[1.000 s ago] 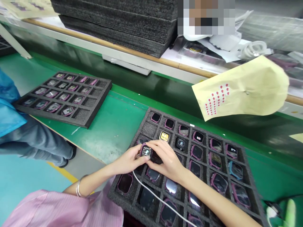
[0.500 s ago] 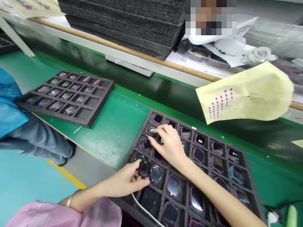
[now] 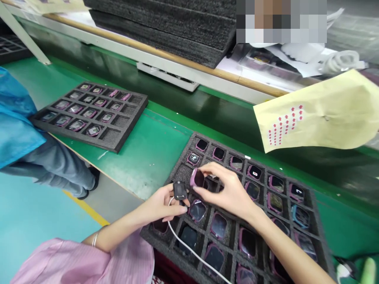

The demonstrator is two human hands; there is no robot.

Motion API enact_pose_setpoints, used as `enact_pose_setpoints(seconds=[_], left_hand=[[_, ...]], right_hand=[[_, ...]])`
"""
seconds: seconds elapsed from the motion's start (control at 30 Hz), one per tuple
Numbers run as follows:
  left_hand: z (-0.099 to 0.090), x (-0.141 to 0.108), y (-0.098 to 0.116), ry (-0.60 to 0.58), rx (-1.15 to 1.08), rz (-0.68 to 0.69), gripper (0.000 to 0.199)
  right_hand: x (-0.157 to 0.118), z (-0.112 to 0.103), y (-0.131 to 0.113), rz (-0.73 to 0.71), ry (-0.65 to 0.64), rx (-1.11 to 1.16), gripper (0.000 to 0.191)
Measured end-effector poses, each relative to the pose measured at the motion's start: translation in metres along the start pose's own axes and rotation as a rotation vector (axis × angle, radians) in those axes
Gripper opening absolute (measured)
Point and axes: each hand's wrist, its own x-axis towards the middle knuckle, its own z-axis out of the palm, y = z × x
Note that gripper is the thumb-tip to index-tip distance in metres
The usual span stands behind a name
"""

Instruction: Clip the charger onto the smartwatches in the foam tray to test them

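A small black block [image 3: 179,191] on a white cable [image 3: 189,248] is gripped by my left hand [image 3: 168,203], over the left side of a dark foam tray [image 3: 185,171]. Thumb and fingers of my right hand [image 3: 226,189] pinch a purple-framed watch [image 3: 197,178] by its edges, just right of the black block and apart from it. Many purple-framed watches lie in the tray's compartments, along with a blue-framed one [image 3: 300,216]. One watch in the far left corner area shows a lit face [image 3: 193,158].
A second foam tray [image 3: 124,128] of watches lies at the left on the green bench [image 3: 154,138]. A person in blue [image 3: 17,114] stands beside it. Yellow paper [image 3: 319,114] hangs from a shelf edge stacked with black foam [image 3: 166,27].
My right hand has taken hold of a watch and lifted it out of the tray towards the black block. My left hand has tilted the block upward, and the view has shifted slightly.
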Motion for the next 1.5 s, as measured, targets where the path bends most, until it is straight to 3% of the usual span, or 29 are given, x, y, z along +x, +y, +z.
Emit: enact_pose_setpoints(seconds=[0.13, 0.3, 0.7, 1.5], left_hand=[[0.000, 0.003, -0.001, -0.046, 0.055, 0.009, 0.045], [0.005, 0.002, -0.007, 0.048, 0.133, 0.040, 0.037], [0.004, -0.003, -0.008, 0.062, 0.228, 0.013, 0.041], [0.003, -0.007, -0.009, 0.079, 0.340, 0.028, 0.028]], right_hand=[[-0.020, 0.007, -0.013, -0.152, -0.112, -0.090, 0.033], [-0.026, 0.024, -0.012, -0.235, -0.183, -0.174, 0.042], [-0.040, 0.060, 0.005, -0.282, 0.125, 0.116, 0.049], [-0.042, 0.058, 0.004, -0.262, 0.110, 0.128, 0.049]])
